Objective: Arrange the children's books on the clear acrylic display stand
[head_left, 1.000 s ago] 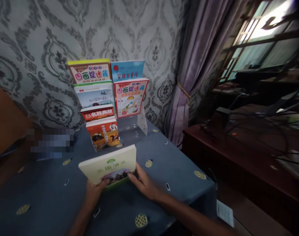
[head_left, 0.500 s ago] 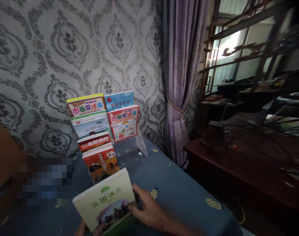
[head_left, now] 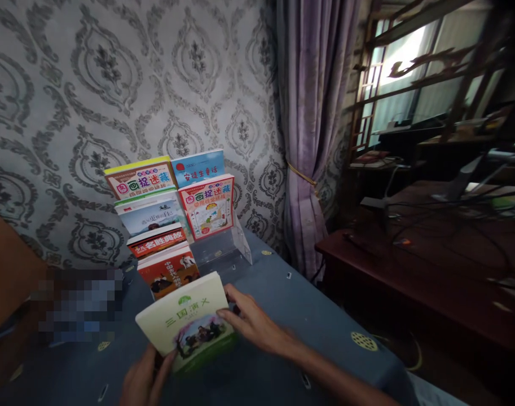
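A pale green book with green lettering and a picture of figures on its cover is held between both hands above the table. My left hand grips its lower left corner, thumb on the cover. On its right edge my right hand is closed, thumb on the front and fingers behind. Just beyond the book stands a clear tiered rack. Its left column carries an orange-red book, a red and black book, a pale blue book and a yellow-topped book.
In the rack's right column are a red-bordered book and a blue book; its front tiers there show bare clear plastic. A brown cardboard box is at left. Beyond the blue-covered table stand a purple curtain and a dark red desk.
Both hands have raised the pale green book, bringing it slightly right and closer to the rack in view. My left hand shows more now. The camera view has shifted slightly.
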The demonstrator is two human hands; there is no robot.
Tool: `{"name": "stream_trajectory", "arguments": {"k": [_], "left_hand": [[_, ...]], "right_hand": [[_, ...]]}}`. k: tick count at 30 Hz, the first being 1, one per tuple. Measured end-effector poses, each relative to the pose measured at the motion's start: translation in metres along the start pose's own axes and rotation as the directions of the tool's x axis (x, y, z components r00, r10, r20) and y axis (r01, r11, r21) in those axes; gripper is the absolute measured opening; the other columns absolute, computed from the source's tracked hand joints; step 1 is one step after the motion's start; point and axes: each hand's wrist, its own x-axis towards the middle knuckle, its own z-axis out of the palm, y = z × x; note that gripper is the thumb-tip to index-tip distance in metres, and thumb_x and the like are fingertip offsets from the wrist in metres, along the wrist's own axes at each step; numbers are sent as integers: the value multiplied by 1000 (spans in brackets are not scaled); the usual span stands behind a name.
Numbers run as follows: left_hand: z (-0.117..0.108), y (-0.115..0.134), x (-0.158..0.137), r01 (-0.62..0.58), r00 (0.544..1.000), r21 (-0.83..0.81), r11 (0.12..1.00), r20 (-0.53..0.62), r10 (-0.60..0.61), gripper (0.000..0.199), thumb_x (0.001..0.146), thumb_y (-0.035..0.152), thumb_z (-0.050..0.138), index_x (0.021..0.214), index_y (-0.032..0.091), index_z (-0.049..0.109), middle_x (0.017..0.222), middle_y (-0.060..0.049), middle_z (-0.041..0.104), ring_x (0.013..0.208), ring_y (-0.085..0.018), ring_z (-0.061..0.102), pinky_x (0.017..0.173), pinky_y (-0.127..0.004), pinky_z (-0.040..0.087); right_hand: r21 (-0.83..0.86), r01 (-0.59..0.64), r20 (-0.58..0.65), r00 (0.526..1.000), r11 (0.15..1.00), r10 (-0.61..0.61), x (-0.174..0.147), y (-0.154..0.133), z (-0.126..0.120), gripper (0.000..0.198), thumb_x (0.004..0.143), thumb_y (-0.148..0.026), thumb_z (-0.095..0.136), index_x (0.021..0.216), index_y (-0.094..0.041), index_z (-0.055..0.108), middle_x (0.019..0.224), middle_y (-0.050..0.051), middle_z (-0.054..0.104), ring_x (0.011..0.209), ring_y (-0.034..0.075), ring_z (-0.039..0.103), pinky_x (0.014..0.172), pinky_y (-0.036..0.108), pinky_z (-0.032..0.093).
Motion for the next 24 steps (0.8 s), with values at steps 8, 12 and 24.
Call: {"name": "stream_trajectory", "arguments": {"k": [8,12,24], "left_hand": [[8,25,21,-49,998,-32,998,38,50,46,82,69,51,79,25,65,62,-5,70,59,-27,68,55,-32,53],[7,33,24,-41,998,-29,999,51,43,43,84,64,49,85,24,65,57,-2,65,55,-25,65,58,-32,53],[6,43,42,-17,995,-38,999,100,21,42,87,56,48,113,23,46,75,-2,71,64,-23,70,62,-32,55]], "right_hand": [[14,4,-61,998,1000,-3,-6,9,-11,19,97,-38,52,107,-22,56,99,4,66,90,21,61,74,32,46],[10,15,-67,998,1000,-14,-6,11,-13,17,97,-38,52,104,-22,55,97,4,65,88,21,60,73,32,46],[-85,114,-32,993,990,-117,2,9,-29,16,102,-37,45,104,-22,51,90,1,62,81,18,59,72,30,45]]}}
